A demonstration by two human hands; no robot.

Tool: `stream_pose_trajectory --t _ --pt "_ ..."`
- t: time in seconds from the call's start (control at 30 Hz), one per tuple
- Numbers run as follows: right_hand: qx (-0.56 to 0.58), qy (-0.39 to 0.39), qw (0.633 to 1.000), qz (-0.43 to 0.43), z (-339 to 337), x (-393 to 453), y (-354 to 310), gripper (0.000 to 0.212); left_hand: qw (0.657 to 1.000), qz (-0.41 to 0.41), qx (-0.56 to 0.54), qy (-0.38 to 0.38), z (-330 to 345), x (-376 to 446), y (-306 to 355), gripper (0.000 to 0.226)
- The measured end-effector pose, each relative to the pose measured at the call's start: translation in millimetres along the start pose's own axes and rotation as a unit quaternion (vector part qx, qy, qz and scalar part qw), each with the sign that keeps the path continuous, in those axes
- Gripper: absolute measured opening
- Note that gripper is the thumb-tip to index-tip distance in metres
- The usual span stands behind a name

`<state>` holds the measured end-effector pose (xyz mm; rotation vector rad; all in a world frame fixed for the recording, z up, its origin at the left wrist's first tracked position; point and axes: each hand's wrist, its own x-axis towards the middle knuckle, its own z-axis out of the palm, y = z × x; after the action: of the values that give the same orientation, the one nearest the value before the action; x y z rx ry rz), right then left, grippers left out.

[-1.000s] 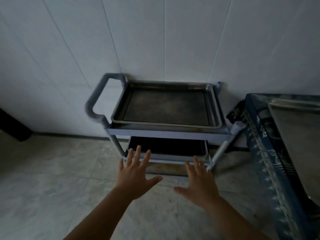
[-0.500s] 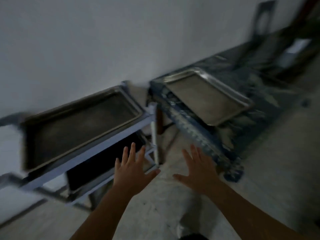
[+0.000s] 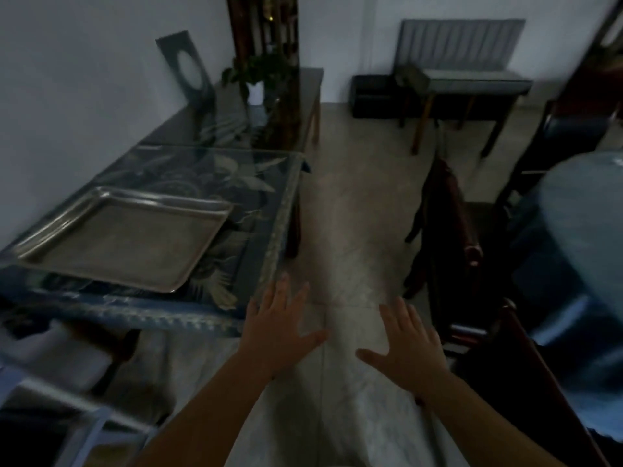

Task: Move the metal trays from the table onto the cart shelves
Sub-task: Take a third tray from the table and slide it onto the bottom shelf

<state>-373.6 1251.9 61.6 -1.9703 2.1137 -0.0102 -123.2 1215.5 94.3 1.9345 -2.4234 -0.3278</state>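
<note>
view swung from cart (image 3: 50,399) to table (image 3: 263,183), metal tray (image 3: 124,237) now centred

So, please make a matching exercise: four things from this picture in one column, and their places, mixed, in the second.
Things:
1. metal tray
2. left hand
3. white plant pot
4. bench

Places:
A. by the far wall
B. flat on the patterned table
C. at the far end of the tables
D. open, beside the table's near corner

Pairs: 1-B, 2-D, 3-C, 4-A
</note>
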Motion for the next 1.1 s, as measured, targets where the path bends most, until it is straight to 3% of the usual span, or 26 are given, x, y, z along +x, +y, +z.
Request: stream_pose_trajectory --t 0.23,0.47,0.83,1.0,1.1 --pt "0.007 -0.006 1.0 0.007 -25.1 71.4 57.5 0.116 1.0 0.017 -0.02 -0.009 4.6 95.2 58.2 0.118" --pt "0.011 -0.022 1.0 0.012 -36.0 162.4 81.8 0.113 0.999 0.03 -0.007 -0.019 18.0 199.1 68.5 0.114" --pt "-0.013 -0.037 0.998 0.052 -56.0 387.6 84.3 0.113 0.997 0.055 0.003 -0.061 5.8 434.9 16.6 0.111" --pt "-0.028 -0.051 0.998 0.018 -77.6 475.4 53.3 0.115 0.998 -0.014 -0.017 -0.057 -15.7 496.2 -23.5 0.117" --pt "-0.042 -0.087 0.994 -0.046 -80.3 532.5 20.2 0.113 0.996 -0.074 -0.032 -0.048 -17.2 508.5 -68.5 0.116"
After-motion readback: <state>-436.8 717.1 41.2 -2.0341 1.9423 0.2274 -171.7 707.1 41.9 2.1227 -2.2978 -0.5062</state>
